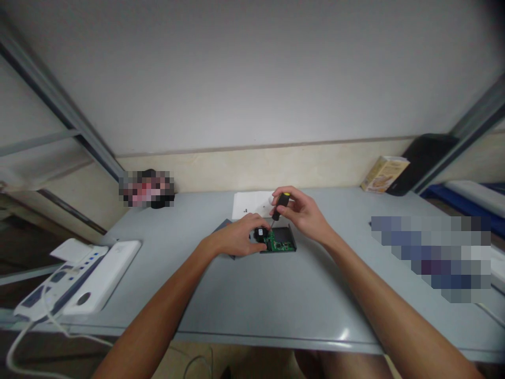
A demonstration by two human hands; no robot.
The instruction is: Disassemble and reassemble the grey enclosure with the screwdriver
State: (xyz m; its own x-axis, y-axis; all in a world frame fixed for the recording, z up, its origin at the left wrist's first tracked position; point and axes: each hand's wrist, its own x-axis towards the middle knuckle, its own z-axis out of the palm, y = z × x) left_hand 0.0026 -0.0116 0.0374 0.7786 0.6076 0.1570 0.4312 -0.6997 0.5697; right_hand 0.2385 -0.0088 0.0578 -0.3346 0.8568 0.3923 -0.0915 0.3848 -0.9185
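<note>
A dark open case (pixel 292 239) with a green circuit board (pixel 282 245) inside lies on the grey table. My left hand (pixel 241 235) grips the left part of this case, thumb at the near side and fingers at the far side, around a black part (pixel 261 232). In my right hand (pixel 300 211) is a black and yellow screwdriver (pixel 281 205), tilted, its thin shaft pointing down to the board's far edge. Whether the tip sits on a screw is too small to tell. Behind the case a white sheet (pixel 250 202) carries tiny dark pieces. A dark flat panel (pixel 223 226) is partly hidden under my left hand.
On the grey table (pixel 252 305), a power strip (pixel 63 281) with cables and a white flat device (pixel 106 276) lie at the left. A yellowish box (pixel 384 174) leans near a black object (pixel 422 160) at the back right. Blurred items occupy the back left and right.
</note>
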